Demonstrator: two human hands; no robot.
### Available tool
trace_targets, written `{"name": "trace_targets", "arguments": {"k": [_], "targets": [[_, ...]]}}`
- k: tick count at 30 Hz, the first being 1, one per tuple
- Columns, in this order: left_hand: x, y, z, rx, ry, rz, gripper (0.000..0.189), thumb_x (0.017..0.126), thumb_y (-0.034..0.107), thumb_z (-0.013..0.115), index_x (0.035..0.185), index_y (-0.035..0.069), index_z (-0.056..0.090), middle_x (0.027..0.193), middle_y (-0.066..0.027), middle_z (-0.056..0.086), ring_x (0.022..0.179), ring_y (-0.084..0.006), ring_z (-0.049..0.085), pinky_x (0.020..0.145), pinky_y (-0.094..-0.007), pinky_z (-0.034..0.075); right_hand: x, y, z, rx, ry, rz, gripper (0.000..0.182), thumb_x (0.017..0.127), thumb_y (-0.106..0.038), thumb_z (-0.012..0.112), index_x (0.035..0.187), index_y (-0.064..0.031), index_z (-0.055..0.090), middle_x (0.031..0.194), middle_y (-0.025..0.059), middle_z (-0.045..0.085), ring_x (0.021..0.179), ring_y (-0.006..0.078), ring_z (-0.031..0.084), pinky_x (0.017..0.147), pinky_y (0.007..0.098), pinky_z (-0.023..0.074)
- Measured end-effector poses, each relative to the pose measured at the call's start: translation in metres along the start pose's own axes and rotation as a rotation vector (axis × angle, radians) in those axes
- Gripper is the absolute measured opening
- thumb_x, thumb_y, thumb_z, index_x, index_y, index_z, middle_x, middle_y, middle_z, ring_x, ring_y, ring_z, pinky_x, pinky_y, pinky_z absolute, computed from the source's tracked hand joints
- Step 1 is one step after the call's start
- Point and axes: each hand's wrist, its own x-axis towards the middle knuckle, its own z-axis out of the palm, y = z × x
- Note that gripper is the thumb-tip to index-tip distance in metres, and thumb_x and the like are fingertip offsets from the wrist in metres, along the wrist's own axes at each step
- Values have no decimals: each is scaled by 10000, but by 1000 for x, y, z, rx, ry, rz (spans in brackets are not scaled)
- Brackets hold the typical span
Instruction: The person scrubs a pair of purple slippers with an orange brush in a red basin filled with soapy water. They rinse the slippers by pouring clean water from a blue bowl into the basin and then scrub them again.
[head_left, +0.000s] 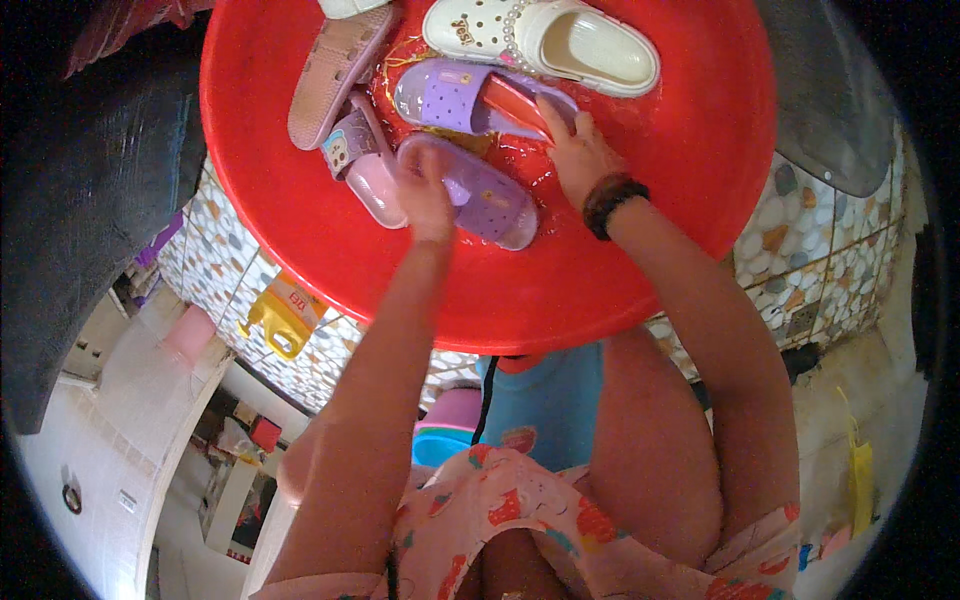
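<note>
My left hand (426, 199), blurred, grips the heel end of a purple slide slipper (495, 199) in a red plastic basin (525, 307). My right hand (586, 154) is at the heel of a second purple slide slipper (442, 94), its fingers on a flat red brush-like object (516, 106) lying over the insole. Its underside is hidden. A pink slipper with a cartoon strap (351, 146) lies beside my left hand. Beyond the hands is a white clog (600, 49) with a beaded strap. Shallow water glistens around the footwear.
Another pinkish-brown slipper (337, 82) lies at the basin's left. A yellow jug (285, 315) stands on the pebble-patterned tile floor (795, 225). Below the basin are a blue container (547, 405) and stacked tubs (446, 427). A dark grey surface (832, 97) borders the right.
</note>
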Motion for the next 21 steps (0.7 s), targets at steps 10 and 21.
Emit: {"name": "trace_targets", "arguments": {"k": [10,21], "targets": [[-2,26,21,-457,-439,-270,420,898,230,567,1179,-76,507,1058,-117,609,976,-183,590,852,-282,469,35,-11,25,-23,453,-129,482,813,-121,599,1260,-265,487,1356,112,312,1245,346,342,898,449,460],[-2,17,48,-732,-230,-662,496,933,421,479,1195,-1,479,1069,-109,564,929,-227,559,849,-380,454,24,-7,37,369,127,-246,320,782,-137,649,1094,-83,607,1196,154,446,1120,331,470,960,379,415]]}}
